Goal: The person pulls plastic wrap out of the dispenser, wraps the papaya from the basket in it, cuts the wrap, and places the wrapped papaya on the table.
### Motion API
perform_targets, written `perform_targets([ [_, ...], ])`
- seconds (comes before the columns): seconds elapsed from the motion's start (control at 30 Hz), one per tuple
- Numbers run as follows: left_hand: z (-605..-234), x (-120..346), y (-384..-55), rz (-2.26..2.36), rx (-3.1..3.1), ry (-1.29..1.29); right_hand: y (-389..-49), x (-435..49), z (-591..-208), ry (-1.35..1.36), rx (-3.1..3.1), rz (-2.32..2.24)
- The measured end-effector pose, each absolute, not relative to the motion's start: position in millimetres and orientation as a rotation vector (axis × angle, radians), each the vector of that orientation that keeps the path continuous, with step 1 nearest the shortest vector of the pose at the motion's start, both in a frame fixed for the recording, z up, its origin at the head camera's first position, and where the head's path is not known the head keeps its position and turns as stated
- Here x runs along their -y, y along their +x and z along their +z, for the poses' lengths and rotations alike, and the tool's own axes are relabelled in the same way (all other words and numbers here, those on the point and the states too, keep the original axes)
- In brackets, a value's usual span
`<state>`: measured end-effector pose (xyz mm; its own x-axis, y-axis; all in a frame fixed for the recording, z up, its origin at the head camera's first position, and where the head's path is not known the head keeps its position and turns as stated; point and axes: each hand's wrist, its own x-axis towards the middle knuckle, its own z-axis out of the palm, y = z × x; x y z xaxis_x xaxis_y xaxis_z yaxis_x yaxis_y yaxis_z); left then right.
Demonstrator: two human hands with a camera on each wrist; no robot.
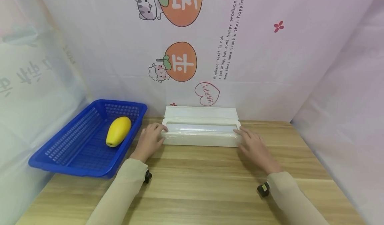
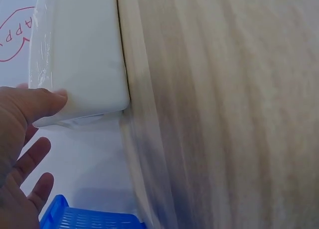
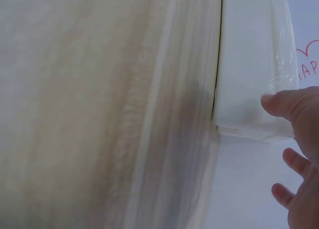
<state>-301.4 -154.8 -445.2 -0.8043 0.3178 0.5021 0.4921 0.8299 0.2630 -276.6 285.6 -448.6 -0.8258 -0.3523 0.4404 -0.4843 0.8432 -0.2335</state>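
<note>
A long white cling film dispenser (image 1: 201, 140) lies lengthwise at the back of the table with its lid (image 1: 201, 112) raised. Inside the slot sits a roll of clear film (image 1: 201, 128), and shiny film drapes over the front edge. At the left end, my left hand (image 1: 149, 140) grips the box, its thumb (image 2: 54, 100) on the front face and its index finger over the top. My right hand (image 1: 255, 149) holds the opposite end likewise, thumb (image 3: 277, 103) against the front. The other fingers of both hands are spread off the ends.
To the left stands a blue plastic basket (image 1: 39, 161) with a yellow papaya-like fruit (image 1: 118, 131) in it. White printed cloth (image 1: 255, 68) hangs behind and along both sides. The wooden table (image 1: 204, 191) stretches in front of the dispenser.
</note>
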Motion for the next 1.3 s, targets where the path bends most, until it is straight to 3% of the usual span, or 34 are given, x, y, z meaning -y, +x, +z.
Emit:
perform_targets([
  [0.87, -448, 155, -301, -0.789, 2.508, -0.664, -289, -287, -457, 0.740, 2.429, 0.776],
  [1.3, -444, 153, -307, -0.968, 2.433, -0.710, -289, -286, -451, 0.618, 2.429, 1.021],
])
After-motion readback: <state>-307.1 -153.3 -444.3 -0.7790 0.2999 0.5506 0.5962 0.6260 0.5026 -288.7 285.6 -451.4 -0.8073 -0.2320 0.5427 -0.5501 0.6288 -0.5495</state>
